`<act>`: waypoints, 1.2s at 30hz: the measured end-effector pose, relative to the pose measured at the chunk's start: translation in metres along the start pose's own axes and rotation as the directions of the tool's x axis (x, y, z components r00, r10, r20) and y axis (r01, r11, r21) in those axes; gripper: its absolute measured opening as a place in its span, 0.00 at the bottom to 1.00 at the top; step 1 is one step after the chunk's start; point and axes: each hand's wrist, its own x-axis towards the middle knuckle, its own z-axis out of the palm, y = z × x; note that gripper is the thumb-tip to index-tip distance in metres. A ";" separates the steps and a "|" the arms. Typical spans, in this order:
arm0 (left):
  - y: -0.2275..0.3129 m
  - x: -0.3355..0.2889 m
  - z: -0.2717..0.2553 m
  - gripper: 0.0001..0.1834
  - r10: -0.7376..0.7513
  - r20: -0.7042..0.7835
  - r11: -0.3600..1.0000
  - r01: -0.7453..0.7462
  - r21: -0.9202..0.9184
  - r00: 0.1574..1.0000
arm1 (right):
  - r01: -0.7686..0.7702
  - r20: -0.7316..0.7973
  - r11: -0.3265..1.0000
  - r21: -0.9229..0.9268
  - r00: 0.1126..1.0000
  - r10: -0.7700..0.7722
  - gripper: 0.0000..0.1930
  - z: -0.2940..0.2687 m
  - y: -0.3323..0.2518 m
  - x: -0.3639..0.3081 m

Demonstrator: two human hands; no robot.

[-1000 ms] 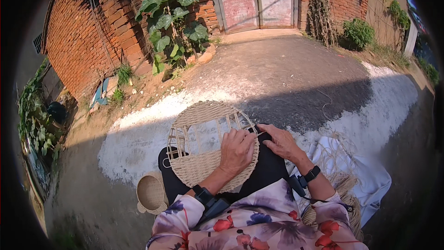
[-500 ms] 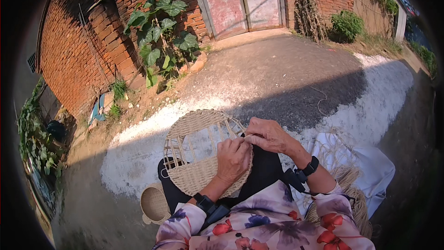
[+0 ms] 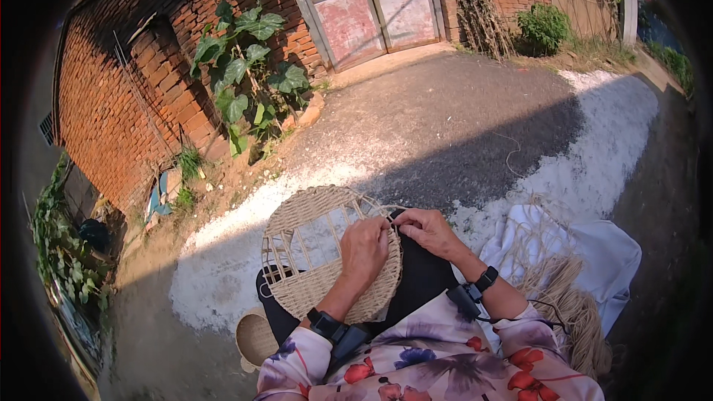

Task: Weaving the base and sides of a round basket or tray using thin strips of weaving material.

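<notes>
On my lap rests a round woven piece (image 3: 316, 293) of tan twisted cord, with solid weaving at its far and near ends and open spokes between. My left hand (image 3: 363, 251) lies over its right side, fingers closed on the rim. Just right of it my right hand (image 3: 428, 231) pinches, thumb against forefinger, a thin pale cord at the rim. The fingertips of both hands nearly meet there, and the cord's exact path between them is hidden.
A small round woven basket (image 3: 256, 338) sits on the ground by my left leg. To my right, a bundle of loose tan cord (image 3: 568, 301) lies on white cloth (image 3: 613, 252). Ahead are a climbing plant (image 3: 241, 74), brick walls and a faded red double door (image 3: 349, 11).
My right hand has moved slightly down and turned, its fingertips now a little apart from the left hand's. The left hand has shifted slightly left. The whole view has tilted a little.
</notes>
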 end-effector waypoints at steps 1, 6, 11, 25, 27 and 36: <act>0.001 0.000 0.001 0.06 -0.050 0.022 0.999 0.050 0.004 0.998 | -0.043 0.013 0.999 0.008 0.999 0.043 0.08 0.001 -0.002 0.000; 0.006 0.001 -0.001 0.10 -0.208 0.106 0.971 0.218 -0.098 0.972 | -0.176 0.061 0.984 0.003 0.983 0.175 0.09 -0.001 -0.006 -0.002; 0.007 0.002 -0.002 0.12 -0.235 0.163 0.953 0.260 -0.158 0.958 | 0.003 0.042 0.998 -0.056 0.999 -0.001 0.10 0.003 -0.001 -0.007; 0.013 -0.005 -0.001 0.12 -0.261 0.149 0.935 0.289 -0.208 0.954 | -0.115 -0.060 0.991 0.067 0.991 0.119 0.03 0.013 -0.009 -0.001; 0.014 -0.006 0.002 0.12 -0.224 0.103 0.955 0.240 -0.175 0.969 | -0.122 -0.003 0.932 0.342 0.991 0.131 0.04 0.014 -0.001 0.002; 0.016 0.006 0.016 0.07 0.087 -0.057 0.990 -0.080 0.116 0.995 | -0.016 0.008 0.741 -0.671 1.000 0.029 0.11 -0.106 -0.035 -0.013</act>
